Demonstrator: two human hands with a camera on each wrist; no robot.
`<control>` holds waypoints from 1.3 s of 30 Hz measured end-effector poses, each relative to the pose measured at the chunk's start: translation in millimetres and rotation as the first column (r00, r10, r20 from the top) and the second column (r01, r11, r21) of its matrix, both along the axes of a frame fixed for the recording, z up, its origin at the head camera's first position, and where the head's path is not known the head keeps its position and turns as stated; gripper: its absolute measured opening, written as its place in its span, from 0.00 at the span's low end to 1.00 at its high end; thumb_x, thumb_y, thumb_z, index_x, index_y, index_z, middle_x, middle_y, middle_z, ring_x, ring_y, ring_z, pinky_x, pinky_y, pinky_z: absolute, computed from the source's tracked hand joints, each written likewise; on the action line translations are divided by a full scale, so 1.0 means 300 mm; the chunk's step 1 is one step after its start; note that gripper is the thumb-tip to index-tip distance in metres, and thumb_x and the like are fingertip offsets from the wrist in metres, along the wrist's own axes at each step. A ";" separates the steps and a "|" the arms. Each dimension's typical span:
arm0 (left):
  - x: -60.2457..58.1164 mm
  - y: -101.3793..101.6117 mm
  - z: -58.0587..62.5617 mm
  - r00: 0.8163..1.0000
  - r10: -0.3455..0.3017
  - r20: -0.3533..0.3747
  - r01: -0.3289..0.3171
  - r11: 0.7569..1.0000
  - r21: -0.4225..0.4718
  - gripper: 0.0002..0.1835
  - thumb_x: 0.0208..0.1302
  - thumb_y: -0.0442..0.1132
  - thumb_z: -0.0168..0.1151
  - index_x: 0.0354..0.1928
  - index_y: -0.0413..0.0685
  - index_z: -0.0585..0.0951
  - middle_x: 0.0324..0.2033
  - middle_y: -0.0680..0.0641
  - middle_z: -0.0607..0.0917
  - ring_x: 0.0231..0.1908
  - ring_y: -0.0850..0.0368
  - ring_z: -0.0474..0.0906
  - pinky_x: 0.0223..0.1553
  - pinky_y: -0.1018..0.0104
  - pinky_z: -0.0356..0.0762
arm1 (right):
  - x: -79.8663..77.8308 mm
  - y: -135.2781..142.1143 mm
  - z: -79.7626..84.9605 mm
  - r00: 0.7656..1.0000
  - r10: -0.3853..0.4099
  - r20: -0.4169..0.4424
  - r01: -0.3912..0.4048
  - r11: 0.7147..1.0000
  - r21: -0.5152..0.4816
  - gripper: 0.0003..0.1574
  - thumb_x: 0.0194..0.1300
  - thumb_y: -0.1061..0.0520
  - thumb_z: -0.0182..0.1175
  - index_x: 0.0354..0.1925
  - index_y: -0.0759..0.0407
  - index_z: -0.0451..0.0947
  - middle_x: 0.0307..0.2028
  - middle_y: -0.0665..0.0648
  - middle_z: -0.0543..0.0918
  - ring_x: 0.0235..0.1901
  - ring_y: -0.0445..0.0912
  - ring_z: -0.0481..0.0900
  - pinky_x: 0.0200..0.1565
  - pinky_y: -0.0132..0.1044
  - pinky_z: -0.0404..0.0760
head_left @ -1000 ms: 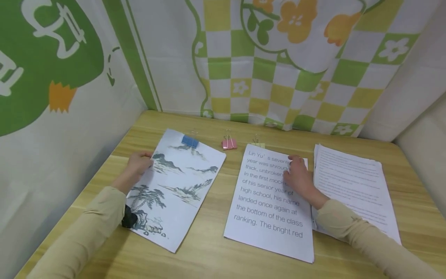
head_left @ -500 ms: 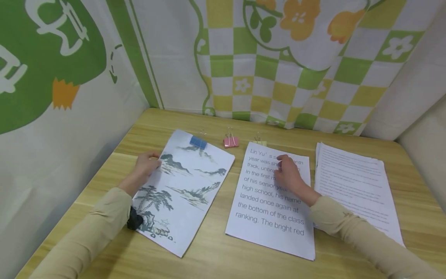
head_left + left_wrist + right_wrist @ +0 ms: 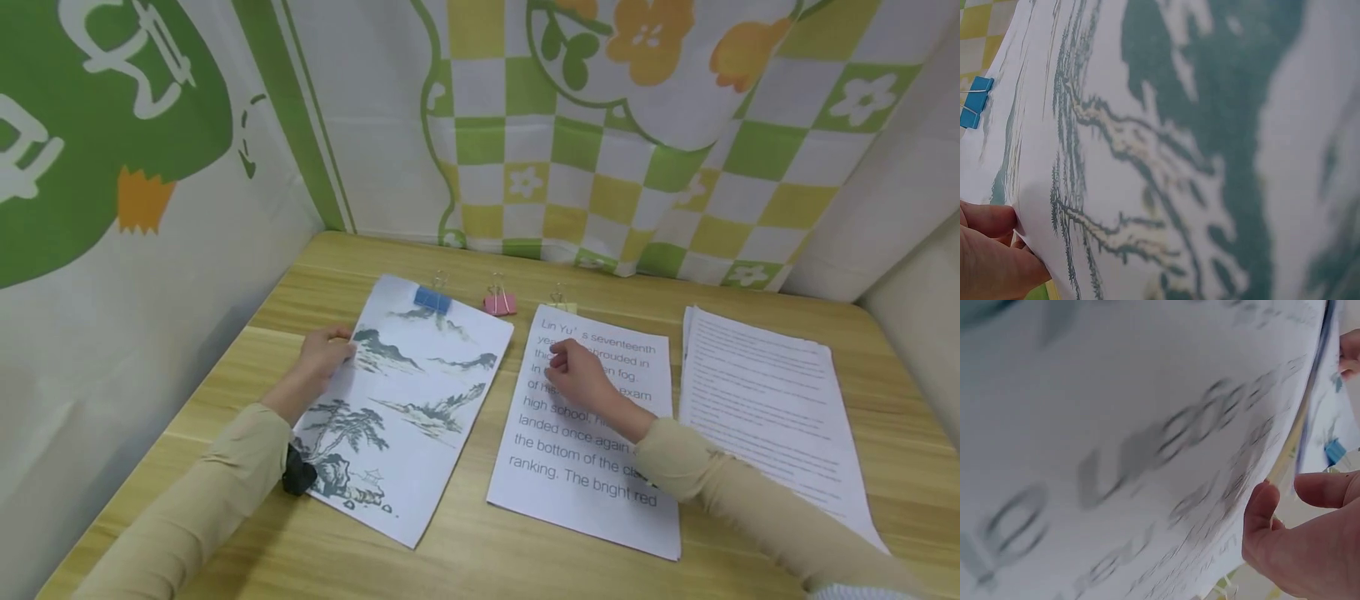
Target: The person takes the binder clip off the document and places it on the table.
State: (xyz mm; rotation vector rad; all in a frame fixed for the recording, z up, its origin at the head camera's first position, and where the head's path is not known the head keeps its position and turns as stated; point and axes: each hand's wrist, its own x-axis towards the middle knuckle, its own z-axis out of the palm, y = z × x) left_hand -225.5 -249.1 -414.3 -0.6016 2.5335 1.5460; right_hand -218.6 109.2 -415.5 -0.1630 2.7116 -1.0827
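Note:
My left hand (image 3: 326, 362) pinches the left edge of the paper with an ink landscape (image 3: 420, 367), thumb on top. In the left wrist view, thumb and fingertips (image 3: 988, 219) meet at that paper's edge. A blue binder clip (image 3: 432, 300) grips its top, wire handles up. My right hand (image 3: 581, 379) is over the printed text stack (image 3: 585, 492), fingers loosely bent and holding nothing. The right wrist view shows a gap between the thumb (image 3: 1325, 489) and the index finger (image 3: 1262, 503), near the stack's edge.
At the back of the wooden table (image 3: 457, 542) stand a pink binder clip (image 3: 500, 303) and a pale yellow one (image 3: 562, 307), partly behind the text stack. A stack of finely printed sheets (image 3: 772, 400) lies on the right. Patterned cloth (image 3: 525, 150) hangs behind.
My right hand has moved left from the right edge of the text stack to its upper left part. My left hand and the landscape paper have shifted slightly right.

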 end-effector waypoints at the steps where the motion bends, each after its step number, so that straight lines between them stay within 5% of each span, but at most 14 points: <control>1: 0.001 0.003 0.001 1.000 0.000 0.004 0.000 1.000 0.003 0.14 0.61 0.28 0.49 0.50 0.31 0.71 0.52 0.35 0.70 0.38 0.54 0.65 0.35 0.70 0.64 | 0.002 -0.013 0.001 1.000 0.004 0.022 -0.003 1.000 -0.028 0.27 0.64 0.59 0.56 0.60 0.66 0.66 0.47 0.62 0.79 0.46 0.50 0.78 0.51 0.41 0.79; 9: 0.007 0.022 0.004 1.000 -0.023 -0.021 0.024 0.999 0.021 0.16 0.58 0.27 0.51 0.50 0.30 0.72 0.43 0.40 0.72 0.33 0.59 0.66 0.32 0.72 0.66 | 0.008 -0.099 0.007 0.964 0.004 0.264 0.072 0.958 -0.278 0.27 0.65 0.59 0.57 0.60 0.67 0.67 0.44 0.63 0.83 0.39 0.45 0.83 0.45 0.35 0.82; 16: 0.014 0.024 0.011 0.999 -0.045 -0.012 0.046 0.997 0.057 0.15 0.60 0.28 0.51 0.49 0.30 0.71 0.38 0.44 0.72 0.31 0.60 0.67 0.31 0.71 0.67 | 0.012 -0.139 -0.008 0.942 0.011 0.334 0.135 0.902 -0.411 0.23 0.64 0.62 0.57 0.55 0.71 0.71 0.36 0.64 0.85 0.29 0.42 0.83 0.36 0.32 0.82; 22: 0.016 0.025 0.016 0.998 -0.060 0.030 0.057 0.996 0.071 0.13 0.63 0.29 0.50 0.50 0.32 0.71 0.35 0.48 0.71 0.33 0.59 0.66 0.33 0.70 0.66 | 0.019 -0.166 -0.013 0.937 -0.006 0.349 0.155 0.903 -0.402 0.18 0.64 0.61 0.57 0.51 0.69 0.75 0.29 0.60 0.85 0.24 0.39 0.81 0.27 0.28 0.79; 39: 0.019 0.017 0.009 0.993 -0.114 0.000 0.113 0.987 0.114 0.17 0.62 0.27 0.50 0.53 0.29 0.70 0.31 0.50 0.75 0.27 0.64 0.71 0.29 0.71 0.72 | 0.022 -0.179 -0.020 0.942 -0.012 0.336 0.149 0.910 -0.387 0.14 0.65 0.63 0.56 0.49 0.67 0.76 0.21 0.55 0.82 0.20 0.40 0.76 0.25 0.28 0.75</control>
